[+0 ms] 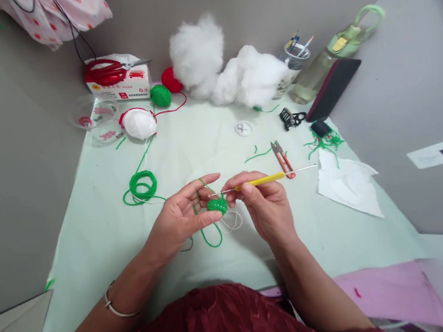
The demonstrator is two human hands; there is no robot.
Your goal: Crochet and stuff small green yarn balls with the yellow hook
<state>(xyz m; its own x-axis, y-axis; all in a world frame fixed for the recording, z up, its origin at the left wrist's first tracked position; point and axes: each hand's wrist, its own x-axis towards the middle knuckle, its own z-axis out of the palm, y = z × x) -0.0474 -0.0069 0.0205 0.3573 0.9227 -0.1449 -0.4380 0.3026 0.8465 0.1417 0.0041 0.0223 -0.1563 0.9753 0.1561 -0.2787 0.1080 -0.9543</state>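
Note:
My left hand pinches a small green crochet piece between thumb and fingers, with green yarn running over its raised index finger. In my right hand is a crochet hook with a yellow handle, held like a pen. The hook's thin metal tip points left and lies just above the green piece. A loop of white yarn and a green strand hang below the piece. To the left lies a loose coil of green yarn, joined by a strand to the table's back.
At the back are white stuffing, a green yarn ball, a red ball, a white ball and red scissors on a box. Orange thread snips, a hair claw, a bottle and torn paper are rightward.

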